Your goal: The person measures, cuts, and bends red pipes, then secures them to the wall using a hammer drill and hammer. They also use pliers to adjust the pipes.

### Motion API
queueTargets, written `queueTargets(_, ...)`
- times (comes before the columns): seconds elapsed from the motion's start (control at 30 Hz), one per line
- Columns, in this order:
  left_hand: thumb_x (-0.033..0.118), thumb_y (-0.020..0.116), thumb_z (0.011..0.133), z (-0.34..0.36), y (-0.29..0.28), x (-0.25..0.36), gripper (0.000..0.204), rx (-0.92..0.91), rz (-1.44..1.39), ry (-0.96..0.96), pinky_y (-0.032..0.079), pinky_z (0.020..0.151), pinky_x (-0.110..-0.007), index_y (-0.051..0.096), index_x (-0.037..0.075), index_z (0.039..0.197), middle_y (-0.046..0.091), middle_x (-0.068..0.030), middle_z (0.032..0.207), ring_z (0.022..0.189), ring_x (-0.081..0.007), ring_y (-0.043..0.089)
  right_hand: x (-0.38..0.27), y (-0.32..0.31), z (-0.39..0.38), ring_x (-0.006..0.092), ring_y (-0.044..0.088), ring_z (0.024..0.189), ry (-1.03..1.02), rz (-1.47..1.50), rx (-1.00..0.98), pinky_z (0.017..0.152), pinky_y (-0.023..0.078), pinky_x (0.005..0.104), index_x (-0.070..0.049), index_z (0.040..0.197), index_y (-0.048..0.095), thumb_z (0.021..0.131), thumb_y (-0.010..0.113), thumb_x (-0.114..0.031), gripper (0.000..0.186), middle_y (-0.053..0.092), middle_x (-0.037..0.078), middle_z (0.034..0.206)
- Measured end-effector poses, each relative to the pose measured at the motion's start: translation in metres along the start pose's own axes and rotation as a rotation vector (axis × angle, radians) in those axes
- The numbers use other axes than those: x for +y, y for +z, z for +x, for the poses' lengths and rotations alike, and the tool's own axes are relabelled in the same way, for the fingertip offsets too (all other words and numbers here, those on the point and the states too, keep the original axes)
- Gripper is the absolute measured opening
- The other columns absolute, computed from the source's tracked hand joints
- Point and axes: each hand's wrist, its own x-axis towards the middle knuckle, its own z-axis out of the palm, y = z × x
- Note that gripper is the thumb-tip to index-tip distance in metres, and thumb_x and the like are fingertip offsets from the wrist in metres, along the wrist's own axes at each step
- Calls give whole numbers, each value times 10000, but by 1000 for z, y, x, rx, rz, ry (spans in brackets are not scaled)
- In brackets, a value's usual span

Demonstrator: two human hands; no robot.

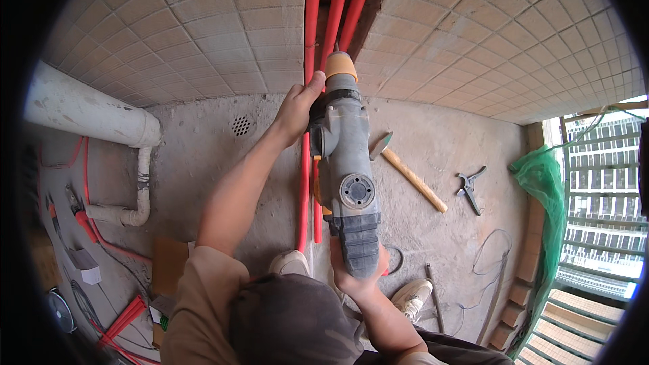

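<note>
Holding the big grey drill [346, 176] with my left hand [296, 109] and right hand [357, 272] wrapped tight, I press its tip by the red pipes [336, 0]. Wall groove looks cut; pipes sit inside.

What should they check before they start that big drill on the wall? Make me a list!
1. Both hands on the tool: ok. The left hand holds the front of the grey power drill; the right hand holds its rear grip.
2. Tip placement: cannot tell. The orange nose points into the wall channel, but the bit is hidden.
3. Red conduits clear of the tip: not ok. They run right beside the nose.
4. Floor underfoot: not ok. A hammer, pliers and loose wire lie near the shoes.
5. Hand protection: not ok. Both hands are bare.
</note>
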Motion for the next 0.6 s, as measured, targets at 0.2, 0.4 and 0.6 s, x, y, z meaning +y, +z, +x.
queueTargets(0.2, 637, 517, 967, 5, 0, 1, 751, -32, -27, -10, 465, 812, -278, 621, -104, 1026, 606, -90, 973, 901, -140, 557, 2, 7, 4, 195, 641, 590, 33, 104, 41, 581, 501, 319, 9, 859, 664, 765, 734, 3, 117, 657, 91, 702)
queueTargets(0.4, 555, 497, 1011, -18, 2, 3, 585, -136, -87, 73, 432, 729, -271, 660, 0, 924, 590, 3, 873, 821, -91, 520, 1, -4, -22, 297, 660, 605, 114, 178, -6, 586, 515, 356, -1, 923, 650, 713, 770, -19, 243, 668, 131, 771)
queueTargets(0.6, 479, 447, 1053, -75, 8, -14, 505, -181, -20, 106, 346, 641, -274, 561, 76, 771, 461, 82, 766, 747, -54, 418, 2, -35, -82, 274, 585, 515, -277, -347, 42, 466, 448, 371, -31, 800, 650, 665, 818, -66, 218, 600, 87, 680)
